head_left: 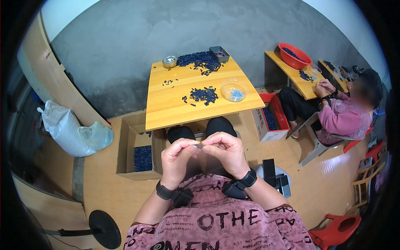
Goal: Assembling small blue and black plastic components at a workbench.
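Over my lap, just off the near edge of the wooden table [160,110], both hands meet fingertip to fingertip. Between them is a small dark block-like piece [199,146], its details too small to make out. My left hand [177,160] pinches one end with thumb and forefinger, and my right hand [228,154] pinches at the other. Beyond them on the table lies a pile of small dark pieces [203,96]. To its right, a clear round bowl [227,85] holds tiny light-blue parts [237,95].
A larger dark heap [196,59], a grey bin [219,54] and a metal bowl [169,61] line the far table edge. Cardboard boxes [123,143] and a red-white box [260,121] stand on the floor. At right, a co-worker [341,112] sits by another table.
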Action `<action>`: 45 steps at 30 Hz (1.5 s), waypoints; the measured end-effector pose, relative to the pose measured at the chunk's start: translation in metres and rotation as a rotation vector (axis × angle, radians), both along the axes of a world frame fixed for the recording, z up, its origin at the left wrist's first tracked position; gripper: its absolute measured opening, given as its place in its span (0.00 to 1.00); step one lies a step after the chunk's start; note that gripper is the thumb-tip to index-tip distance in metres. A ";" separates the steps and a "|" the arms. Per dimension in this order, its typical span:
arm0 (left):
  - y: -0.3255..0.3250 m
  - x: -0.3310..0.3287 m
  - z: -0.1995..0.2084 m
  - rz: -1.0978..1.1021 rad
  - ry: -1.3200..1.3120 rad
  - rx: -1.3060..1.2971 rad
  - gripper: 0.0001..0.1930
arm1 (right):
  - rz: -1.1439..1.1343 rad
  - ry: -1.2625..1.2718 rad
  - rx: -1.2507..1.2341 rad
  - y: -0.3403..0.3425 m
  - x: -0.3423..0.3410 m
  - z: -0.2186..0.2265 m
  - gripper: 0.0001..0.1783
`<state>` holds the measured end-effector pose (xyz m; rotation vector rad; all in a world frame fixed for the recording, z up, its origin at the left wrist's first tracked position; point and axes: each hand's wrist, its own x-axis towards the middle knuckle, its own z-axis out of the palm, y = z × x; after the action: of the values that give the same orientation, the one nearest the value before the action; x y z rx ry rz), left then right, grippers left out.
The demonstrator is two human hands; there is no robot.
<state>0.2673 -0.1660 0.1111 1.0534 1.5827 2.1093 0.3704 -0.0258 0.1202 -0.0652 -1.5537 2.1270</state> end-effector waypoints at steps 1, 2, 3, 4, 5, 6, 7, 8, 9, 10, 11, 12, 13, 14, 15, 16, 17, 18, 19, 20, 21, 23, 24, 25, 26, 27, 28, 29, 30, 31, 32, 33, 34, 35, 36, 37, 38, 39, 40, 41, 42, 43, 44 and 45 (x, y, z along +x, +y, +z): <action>0.001 0.000 -0.002 0.003 -0.004 0.002 0.05 | -0.032 0.026 0.034 0.000 -0.001 -0.002 0.08; 0.002 -0.001 -0.004 -0.001 -0.039 0.015 0.06 | -0.029 0.022 0.036 0.001 -0.002 -0.006 0.08; 0.004 -0.001 -0.006 -0.006 -0.075 0.028 0.07 | -0.083 0.041 0.162 0.004 -0.003 -0.011 0.07; 0.006 -0.002 -0.006 -0.003 -0.079 0.030 0.07 | -0.136 0.060 0.289 0.006 -0.005 -0.013 0.07; 0.007 -0.002 -0.006 0.001 -0.122 0.025 0.07 | -0.130 0.056 0.290 0.005 -0.006 -0.010 0.07; 0.007 -0.002 -0.006 0.004 -0.164 0.020 0.08 | -0.176 0.060 0.391 0.003 -0.006 -0.004 0.07; 0.008 -0.002 -0.006 0.010 -0.169 0.021 0.08 | -0.221 0.066 0.493 0.001 -0.007 -0.001 0.07; 0.009 -0.003 -0.006 0.000 -0.226 0.014 0.08 | -0.218 0.061 0.494 0.004 -0.009 -0.003 0.07; 0.010 -0.003 -0.007 -0.010 -0.283 0.007 0.08 | -0.301 0.092 0.667 0.007 -0.012 -0.006 0.10; 0.010 -0.005 -0.008 -0.008 -0.288 0.007 0.08 | -0.385 0.125 0.840 0.011 -0.014 -0.008 0.12; 0.009 -0.007 -0.010 -0.038 -0.317 0.010 0.08 | -0.378 0.122 0.840 0.014 -0.016 -0.006 0.12; 0.008 -0.009 -0.011 -0.067 -0.346 0.014 0.08 | -0.403 0.144 0.945 0.016 -0.017 -0.002 0.16; 0.008 -0.011 -0.015 -0.062 -0.351 0.014 0.08 | -0.427 0.168 1.049 0.017 -0.019 0.000 0.19; 0.008 -0.013 -0.019 -0.069 -0.356 0.025 0.10 | -0.422 0.166 1.050 0.018 -0.020 0.001 0.19; 0.008 -0.015 -0.021 -0.075 -0.360 0.036 0.11 | -0.370 0.186 1.095 0.018 -0.021 0.002 0.21; 0.008 -0.015 -0.021 -0.071 -0.364 0.037 0.11 | -0.318 0.206 1.139 0.019 -0.022 0.002 0.23; 0.008 -0.014 -0.019 -0.074 -0.369 0.011 0.13 | -0.312 0.205 1.138 0.019 -0.024 0.000 0.23; 0.008 -0.014 -0.019 -0.077 -0.373 -0.015 0.16 | -0.274 0.191 1.144 0.020 -0.025 -0.003 0.23; 0.009 -0.015 -0.019 -0.073 -0.377 -0.015 0.16 | -0.236 0.177 1.150 0.021 -0.025 -0.007 0.23; 0.009 -0.017 -0.018 -0.092 -0.400 -0.047 0.16 | -0.198 0.162 1.156 0.022 -0.025 -0.009 0.23; 0.009 -0.018 -0.019 -0.112 -0.422 -0.079 0.17 | -0.193 0.160 1.155 0.023 -0.025 -0.009 0.23; 0.009 -0.021 -0.023 -0.117 -0.424 -0.095 0.17 | -0.152 0.114 1.118 0.025 -0.025 -0.008 0.21; 0.009 -0.023 -0.026 -0.124 -0.421 -0.110 0.16 | -0.148 0.113 1.119 0.026 -0.026 -0.009 0.21; 0.010 -0.024 -0.028 -0.122 -0.425 -0.109 0.16 | -0.135 0.094 1.093 0.027 -0.026 -0.011 0.21; 0.011 -0.025 -0.031 -0.137 -0.453 -0.104 0.15 | -0.120 0.077 1.068 0.027 -0.027 -0.012 0.20; 0.012 -0.025 -0.034 -0.152 -0.480 -0.098 0.14 | -0.116 0.077 1.070 0.027 -0.027 -0.015 0.20; 0.013 -0.025 -0.036 -0.149 -0.483 -0.095 0.14 | -0.140 0.066 1.064 0.026 -0.028 -0.019 0.19; 0.015 -0.025 -0.038 -0.149 -0.510 -0.104 0.15 | -0.166 0.054 1.060 0.026 -0.029 -0.022 0.18; 0.017 -0.025 -0.041 -0.148 -0.536 -0.112 0.15 | -0.164 0.053 1.064 0.028 -0.030 -0.025 0.18; 0.018 -0.026 -0.043 -0.147 -0.538 -0.107 0.15 | -0.169 0.040 1.063 0.030 -0.032 -0.028 0.17; 0.019 -0.028 -0.045 -0.185 -0.516 -0.128 0.17 | -0.177 0.027 1.063 0.032 -0.033 -0.031 0.15; 0.020 -0.029 -0.046 -0.222 -0.493 -0.149 0.19 | -0.175 0.027 1.068 0.034 -0.033 -0.034 0.15; 0.021 -0.028 -0.045 -0.222 -0.494 -0.143 0.19 | -0.187 0.005 1.064 0.035 -0.034 -0.038 0.15; 0.022 -0.026 -0.043 -0.192 -0.452 -0.194 0.21 | -0.197 -0.015 1.059 0.036 -0.034 -0.041 0.14; 0.023 -0.025 -0.042 -0.162 -0.410 -0.245 0.23 | -0.193 -0.014 1.063 0.035 -0.034 -0.044 0.14; 0.024 -0.025 -0.044 -0.167 -0.395 -0.248 0.24 | -0.207 -0.033 1.048 0.034 -0.034 -0.046 0.14; 0.025 -0.025 -0.049 -0.162 -0.395 -0.243 0.24 | -0.219 -0.049 1.032 0.033 -0.035 -0.047 0.15; 0.026 -0.025 -0.054 -0.152 -0.388 -0.241 0.23 | -0.223 -0.053 1.020 0.032 -0.036 -0.048 0.15; 0.027 -0.025 -0.058 -0.142 -0.381 -0.240 0.23 | -0.220 -0.050 1.023 0.031 -0.036 -0.048 0.15; 0.028 -0.025 -0.058 -0.140 -0.382 -0.238 0.23 | -0.229 -0.067 1.022 0.030 -0.035 -0.048 0.16; 0.028 -0.024 -0.058 -0.123 -0.337 -0.243 0.22 | -0.239 -0.084 1.021 0.030 -0.035 -0.048 0.16; 0.029 -0.024 -0.058 -0.106 -0.293 -0.249 0.22 | -0.237 -0.084 1.022 0.030 -0.036 -0.048 0.16; 0.029 -0.024 -0.059 -0.105 -0.295 -0.249 0.22 | -0.232 -0.092 1.020 0.030 -0.035 -0.047 0.16; 0.030 -0.024 -0.060 -0.099 -0.255 -0.249 0.21 | -0.227 -0.100 1.018 0.029 -0.035 -0.047 0.17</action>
<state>0.2437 -0.1364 0.0511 0.7321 1.5810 1.8394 0.3355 0.0036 0.0730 0.0055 -2.3615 0.9911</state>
